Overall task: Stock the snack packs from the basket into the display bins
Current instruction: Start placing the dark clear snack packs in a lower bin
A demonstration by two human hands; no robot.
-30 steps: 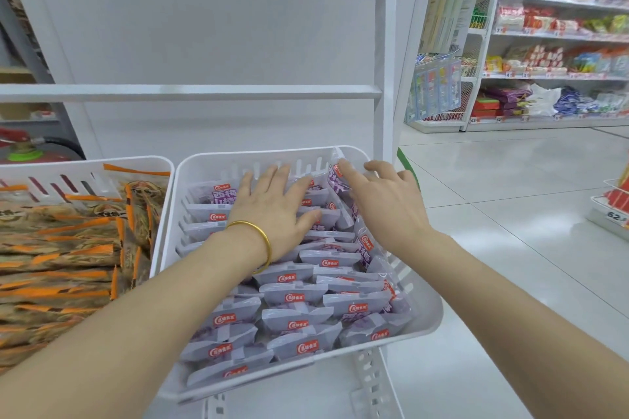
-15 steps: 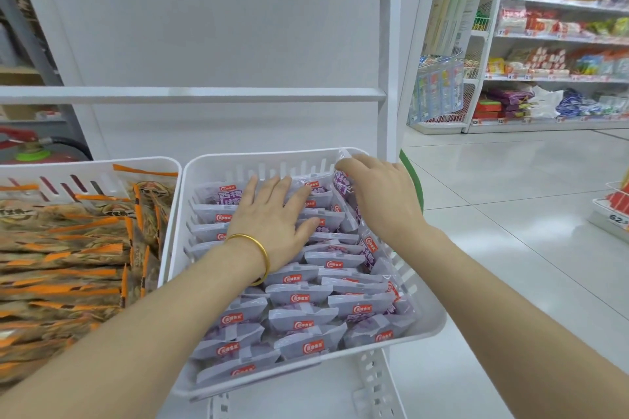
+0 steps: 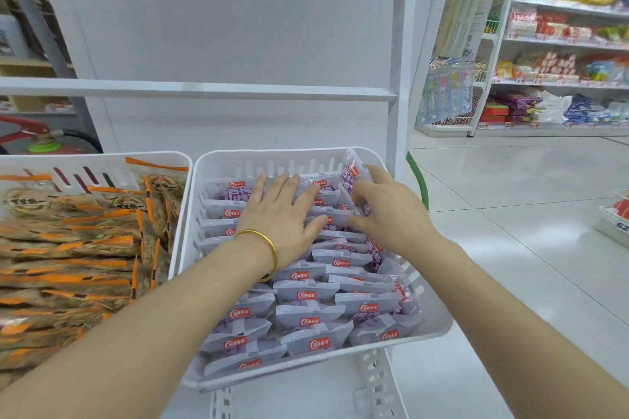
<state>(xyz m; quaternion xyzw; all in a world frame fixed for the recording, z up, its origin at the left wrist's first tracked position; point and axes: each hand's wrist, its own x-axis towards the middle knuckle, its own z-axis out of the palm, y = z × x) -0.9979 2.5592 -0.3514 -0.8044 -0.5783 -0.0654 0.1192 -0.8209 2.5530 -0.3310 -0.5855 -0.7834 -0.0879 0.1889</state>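
- Already well stocked, a white display bin (image 3: 439,326) on a shop shelf is packed almost wall to wall with purple snack packs (image 3: 306,313), so this bin looks close to done
- No basket is in view, so how many packs are left to stock cannot be told
- Just beside it on the left, a second bin (image 3: 102,160) is heaped with orange-edged snack packs (image 3: 68,248)
- The left hand (image 3: 279,211), with a gold bangle (image 3: 269,248) at the wrist, lies flat with straight fingers, pressing down on the packs at the back of the bin
- The right hand (image 3: 391,211) has bent fingers and thumb closed on an upright pack (image 3: 352,177) at the back right corner, against the bin wall, likely tucking it in
- The purple packs lie flat in overlapping rows, long axis running left to right, red logo edges facing the person
- The upright pack stands on edge, long axis running front to back along the wall, printed face turned towards the middle of the bin
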